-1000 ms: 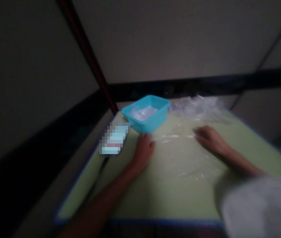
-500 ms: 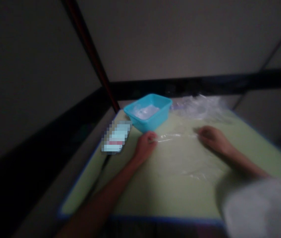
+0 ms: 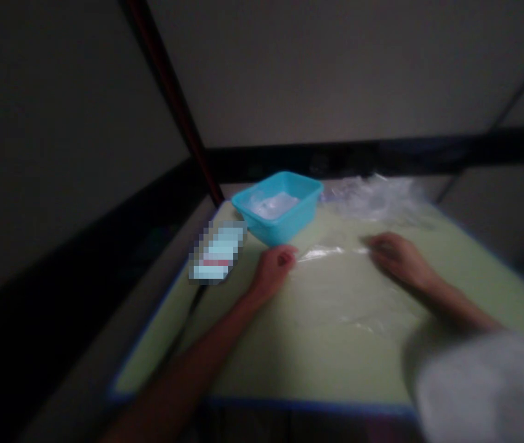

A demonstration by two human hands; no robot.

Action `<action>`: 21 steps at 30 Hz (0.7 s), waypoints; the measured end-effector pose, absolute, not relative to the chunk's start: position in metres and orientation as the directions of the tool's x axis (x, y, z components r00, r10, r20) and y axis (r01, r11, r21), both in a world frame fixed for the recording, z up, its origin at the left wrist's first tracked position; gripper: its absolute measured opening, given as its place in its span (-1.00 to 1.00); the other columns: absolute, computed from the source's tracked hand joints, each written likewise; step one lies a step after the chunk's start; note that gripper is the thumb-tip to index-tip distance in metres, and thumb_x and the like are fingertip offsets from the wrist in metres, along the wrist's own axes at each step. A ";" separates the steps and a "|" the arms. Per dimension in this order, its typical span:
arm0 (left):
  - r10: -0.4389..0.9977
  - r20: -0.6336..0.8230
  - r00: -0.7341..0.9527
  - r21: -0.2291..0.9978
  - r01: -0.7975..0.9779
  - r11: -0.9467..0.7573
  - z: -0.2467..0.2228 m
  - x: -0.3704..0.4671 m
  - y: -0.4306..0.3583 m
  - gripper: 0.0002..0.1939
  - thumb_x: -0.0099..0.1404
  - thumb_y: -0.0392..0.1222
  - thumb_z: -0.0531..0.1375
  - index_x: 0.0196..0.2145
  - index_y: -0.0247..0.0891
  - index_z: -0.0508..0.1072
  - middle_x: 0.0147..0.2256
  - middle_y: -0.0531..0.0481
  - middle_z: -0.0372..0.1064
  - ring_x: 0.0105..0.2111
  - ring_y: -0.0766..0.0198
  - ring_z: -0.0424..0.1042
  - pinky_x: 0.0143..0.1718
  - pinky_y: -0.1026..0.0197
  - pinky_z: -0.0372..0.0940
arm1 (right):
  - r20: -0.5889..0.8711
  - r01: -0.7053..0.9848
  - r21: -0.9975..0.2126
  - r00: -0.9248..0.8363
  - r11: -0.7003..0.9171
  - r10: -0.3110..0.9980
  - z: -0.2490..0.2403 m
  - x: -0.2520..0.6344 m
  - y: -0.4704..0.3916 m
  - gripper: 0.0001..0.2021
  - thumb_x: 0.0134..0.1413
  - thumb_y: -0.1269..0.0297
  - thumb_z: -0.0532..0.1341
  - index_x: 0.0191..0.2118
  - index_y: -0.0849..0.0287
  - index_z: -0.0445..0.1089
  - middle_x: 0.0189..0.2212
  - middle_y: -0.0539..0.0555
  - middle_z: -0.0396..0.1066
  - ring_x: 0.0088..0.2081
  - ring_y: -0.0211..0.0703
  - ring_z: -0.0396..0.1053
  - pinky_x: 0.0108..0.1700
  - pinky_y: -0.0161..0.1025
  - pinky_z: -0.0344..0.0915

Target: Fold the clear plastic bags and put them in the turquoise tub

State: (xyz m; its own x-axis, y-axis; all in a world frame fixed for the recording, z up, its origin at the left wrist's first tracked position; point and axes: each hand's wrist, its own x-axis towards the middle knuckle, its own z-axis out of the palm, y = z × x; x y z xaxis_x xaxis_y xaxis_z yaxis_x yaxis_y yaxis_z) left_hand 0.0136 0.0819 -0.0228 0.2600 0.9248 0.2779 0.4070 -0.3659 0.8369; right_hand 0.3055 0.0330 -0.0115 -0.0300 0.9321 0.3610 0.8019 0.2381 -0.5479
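A clear plastic bag lies flat on the yellow-green table, its far edge stretched between my two hands. My left hand pinches the bag's far left corner, just in front of the blue basket. At the far right corner, my right hand is closed on the same edge with curled fingers. The blue basket stands behind my left hand and holds whitish, plastic-looking material.
Crumpled clear plastic is heaped at the table's back right. Left of the basket lies a pixelated phone-like device with a dark cable running toward the near edge. Walls rise behind and to the left.
The view has shifted slightly. A brighter crease shows along the bag's far edge beside my left hand; both hands keep nearly the same places.
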 end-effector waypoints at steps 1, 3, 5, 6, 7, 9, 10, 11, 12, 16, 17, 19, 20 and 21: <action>0.923 0.277 0.266 0.836 0.408 -0.368 -0.023 0.013 0.082 -0.80 0.07 -0.42 0.13 -0.35 -0.33 0.51 -0.51 0.06 0.41 -0.49 0.36 0.37 -0.44 0.35 0.26 | 0.364 0.809 -0.537 -0.035 0.240 0.931 -0.012 0.305 0.033 -0.79 -0.02 0.23 0.14 -0.26 0.20 0.37 -0.23 0.26 0.45 -0.22 0.11 0.43 -0.17 0.03 0.37; 0.915 0.285 0.287 0.824 0.414 -0.386 -0.022 0.012 0.081 -0.81 0.08 -0.43 0.13 -0.38 -0.32 0.52 -0.50 0.05 0.42 -0.48 0.36 0.37 -0.40 0.34 0.26 | 0.375 0.821 -0.515 -0.043 0.246 0.926 -0.012 0.305 0.034 -0.79 -0.01 0.23 0.13 -0.27 0.20 0.38 -0.24 0.26 0.45 -0.22 0.11 0.43 -0.16 0.05 0.36; 0.897 0.306 0.318 0.797 0.431 -0.424 -0.021 0.011 0.080 -0.82 0.10 -0.44 0.13 -0.42 -0.32 0.52 -0.47 0.04 0.42 -0.45 0.35 0.37 -0.38 0.32 0.26 | 0.382 0.823 -0.508 -0.049 0.254 0.923 -0.013 0.306 0.034 -0.79 -0.01 0.23 0.12 -0.27 0.21 0.38 -0.25 0.26 0.46 -0.23 0.10 0.42 -0.16 0.05 0.35; 0.887 0.320 0.334 0.778 0.441 -0.447 -0.020 0.010 0.080 -0.82 0.11 -0.44 0.12 -0.43 -0.31 0.52 -0.45 0.03 0.43 -0.43 0.34 0.37 -0.36 0.32 0.26 | 0.382 0.821 -0.510 -0.051 0.257 0.923 -0.013 0.306 0.034 -0.79 0.00 0.23 0.12 -0.27 0.21 0.38 -0.25 0.25 0.45 -0.24 0.09 0.42 -0.16 0.04 0.36; 0.876 0.336 0.345 0.760 0.450 -0.468 -0.020 0.010 0.079 -0.81 0.12 -0.44 0.11 -0.43 -0.31 0.52 -0.44 0.02 0.43 -0.41 0.34 0.37 -0.35 0.31 0.26 | 0.377 0.817 -0.515 -0.056 0.260 0.924 -0.013 0.306 0.034 -0.78 0.00 0.23 0.12 -0.27 0.21 0.38 -0.25 0.25 0.45 -0.24 0.09 0.42 -0.17 0.03 0.36; 0.862 0.357 0.360 0.736 0.461 -0.497 -0.020 0.009 0.079 -0.80 0.13 -0.45 0.10 -0.44 -0.30 0.52 -0.41 0.01 0.43 -0.39 0.33 0.38 -0.33 0.30 0.27 | 0.369 0.810 -0.524 -0.062 0.263 0.927 -0.013 0.306 0.034 -0.79 0.00 0.23 0.12 -0.27 0.21 0.38 -0.26 0.24 0.45 -0.25 0.07 0.42 -0.20 0.00 0.37; 0.858 0.362 0.364 0.729 0.462 -0.504 -0.020 0.009 0.079 -0.80 0.14 -0.45 0.10 -0.44 -0.30 0.51 -0.40 0.01 0.43 -0.38 0.33 0.38 -0.31 0.29 0.27 | 0.366 0.810 -0.524 -0.064 0.263 0.928 -0.013 0.306 0.034 -0.79 0.00 0.23 0.12 -0.27 0.20 0.39 -0.26 0.23 0.45 -0.25 0.06 0.42 -0.20 -0.01 0.37; 0.855 0.365 0.369 0.726 0.463 -0.509 -0.020 0.009 0.079 -0.80 0.14 -0.45 0.10 -0.44 -0.31 0.51 -0.40 0.01 0.43 -0.38 0.32 0.38 -0.30 0.28 0.28 | 0.365 0.810 -0.523 -0.067 0.264 0.928 -0.013 0.306 0.034 -0.80 0.01 0.23 0.12 -0.27 0.20 0.39 -0.26 0.23 0.45 -0.25 0.06 0.42 -0.21 -0.01 0.36; 0.852 0.365 0.375 0.723 0.463 -0.513 -0.020 0.009 0.079 -0.81 0.14 -0.44 0.10 -0.46 -0.31 0.50 -0.40 0.00 0.42 -0.37 0.31 0.38 -0.29 0.27 0.28 | 0.366 0.811 -0.522 -0.069 0.266 0.928 -0.013 0.306 0.034 -0.80 0.01 0.24 0.12 -0.26 0.20 0.39 -0.26 0.23 0.45 -0.25 0.06 0.41 -0.20 -0.01 0.36; 0.829 0.373 0.417 0.701 0.459 -0.546 -0.021 0.010 0.078 -0.80 0.13 -0.47 0.08 -0.49 -0.30 0.46 -0.40 -0.01 0.42 -0.30 0.27 0.41 -0.18 0.20 0.29 | 0.378 0.820 -0.504 -0.073 0.272 0.923 -0.014 0.307 0.034 -0.81 0.02 0.25 0.13 -0.26 0.18 0.40 -0.26 0.21 0.45 -0.25 0.05 0.41 -0.17 -0.01 0.34; 0.819 0.379 0.431 0.690 0.459 -0.560 -0.021 0.010 0.078 -0.78 0.10 -0.50 0.07 -0.50 -0.29 0.45 -0.37 -0.01 0.43 -0.27 0.26 0.41 -0.13 0.17 0.28 | 0.383 0.823 -0.497 -0.076 0.275 0.921 -0.014 0.307 0.034 -0.81 0.01 0.26 0.14 -0.26 0.18 0.41 -0.26 0.20 0.45 -0.24 0.05 0.40 -0.16 0.00 0.33; 0.804 0.383 0.454 0.670 0.463 -0.580 -0.021 0.011 0.075 -0.74 0.03 -0.56 0.06 -0.46 -0.27 0.42 -0.27 -0.02 0.45 -0.18 0.22 0.40 -0.03 0.11 0.24 | 0.394 0.827 -0.482 -0.092 0.291 0.914 -0.013 0.307 0.034 -0.81 0.01 0.27 0.13 -0.25 0.19 0.41 -0.25 0.21 0.44 -0.23 0.06 0.40 -0.15 0.00 0.32; 0.801 0.377 0.466 0.667 0.463 -0.583 -0.021 0.011 0.073 -0.71 0.00 -0.58 0.05 -0.41 -0.27 0.41 -0.21 -0.04 0.44 -0.13 0.21 0.38 0.01 0.09 0.21 | 0.400 0.830 -0.469 -0.107 0.303 0.910 -0.013 0.306 0.034 -0.80 0.02 0.28 0.13 -0.24 0.19 0.41 -0.24 0.21 0.44 -0.22 0.06 0.39 -0.14 0.00 0.31; 0.798 0.368 0.477 0.670 0.459 -0.583 -0.020 0.012 0.071 -0.66 -0.01 -0.58 0.04 -0.32 -0.27 0.40 -0.14 -0.05 0.42 -0.08 0.19 0.37 0.04 0.08 0.19 | 0.404 0.834 -0.451 -0.127 0.318 0.906 -0.012 0.306 0.034 -0.79 0.02 0.29 0.12 -0.22 0.20 0.40 -0.24 0.22 0.43 -0.21 0.07 0.39 -0.13 0.00 0.31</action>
State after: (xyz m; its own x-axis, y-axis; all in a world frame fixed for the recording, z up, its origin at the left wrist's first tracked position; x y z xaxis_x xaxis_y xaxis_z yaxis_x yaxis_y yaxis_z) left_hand 0.0115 0.0707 -0.0204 0.4772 0.7983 0.3675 0.4593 -0.5831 0.6701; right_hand 0.3060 0.0344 -0.0124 -0.1272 0.9059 0.4040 0.8341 0.3181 -0.4507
